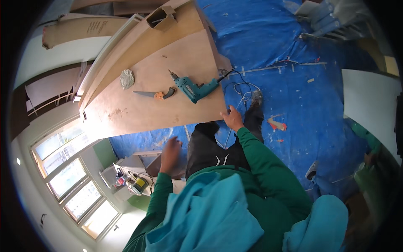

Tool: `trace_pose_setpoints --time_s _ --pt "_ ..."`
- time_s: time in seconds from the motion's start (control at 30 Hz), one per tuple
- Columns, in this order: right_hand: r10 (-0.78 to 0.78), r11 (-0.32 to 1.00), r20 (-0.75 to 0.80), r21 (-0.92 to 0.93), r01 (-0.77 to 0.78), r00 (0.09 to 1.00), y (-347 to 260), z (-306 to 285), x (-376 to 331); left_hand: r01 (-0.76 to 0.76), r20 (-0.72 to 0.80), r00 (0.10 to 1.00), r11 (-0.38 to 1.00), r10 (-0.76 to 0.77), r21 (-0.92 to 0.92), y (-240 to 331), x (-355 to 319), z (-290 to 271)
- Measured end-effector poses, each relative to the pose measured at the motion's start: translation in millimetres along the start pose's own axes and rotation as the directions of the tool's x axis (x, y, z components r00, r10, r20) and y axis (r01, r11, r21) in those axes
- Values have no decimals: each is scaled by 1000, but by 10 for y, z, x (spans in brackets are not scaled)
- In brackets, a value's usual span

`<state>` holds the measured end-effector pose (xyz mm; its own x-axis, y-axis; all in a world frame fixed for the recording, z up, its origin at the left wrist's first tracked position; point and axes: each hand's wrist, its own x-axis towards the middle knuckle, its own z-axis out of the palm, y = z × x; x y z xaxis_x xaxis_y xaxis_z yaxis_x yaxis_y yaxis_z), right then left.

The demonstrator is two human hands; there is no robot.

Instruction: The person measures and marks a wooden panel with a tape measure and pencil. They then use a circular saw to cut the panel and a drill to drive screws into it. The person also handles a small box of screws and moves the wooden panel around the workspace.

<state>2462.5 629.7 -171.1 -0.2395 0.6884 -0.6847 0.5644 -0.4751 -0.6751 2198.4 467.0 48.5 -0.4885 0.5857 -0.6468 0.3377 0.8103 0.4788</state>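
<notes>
A wooden board (147,113) spreads out in front of me like a bench top. On it lies a teal corded power drill (194,89), its bit pointing to the far left. Left of the drill is a small handsaw (157,95) with an orange and dark handle. My right hand (232,119) is at the board's near right corner, thumb and fingers apart, holding nothing I can see; whether it touches the edge is unclear. Below the near edge, my left hand (170,154) hangs off the board, smeared by motion, so its fingers are hard to read.
A crumpled silvery dish (127,79) and a small open cardboard box (161,19) sit on the wood. The drill's cable (243,84) drops onto the blue floor sheet (289,109). A yellow-and-dark tool (139,185) stands at lower left. Someone's shoe (311,170) shows at right.
</notes>
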Motion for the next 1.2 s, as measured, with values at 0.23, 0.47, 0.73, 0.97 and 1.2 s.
trace_pose_setpoints --time_s 0.23,0.47,0.73,0.97,1.2 --pt "57 945 49 320 -69 997 -383 -208 477 -580 -18 799 779 601 236 1965 2278 197" --pt "89 946 70 305 -106 994 -303 -125 450 -579 -85 689 617 720 533 3206 4150 1200" --pt "-606 617 -90 -680 395 791 -1325 -491 432 -546 -37 742 635 669 546 3007 4494 1349" --pt "-698 25 430 -785 619 573 -1582 -183 991 -169 -500 859 983 110 -75 2152 4731 -157" --pt "-570 226 482 -686 691 665 -1809 -102 873 -67 -439 894 996 83 51 1538 4801 -221"
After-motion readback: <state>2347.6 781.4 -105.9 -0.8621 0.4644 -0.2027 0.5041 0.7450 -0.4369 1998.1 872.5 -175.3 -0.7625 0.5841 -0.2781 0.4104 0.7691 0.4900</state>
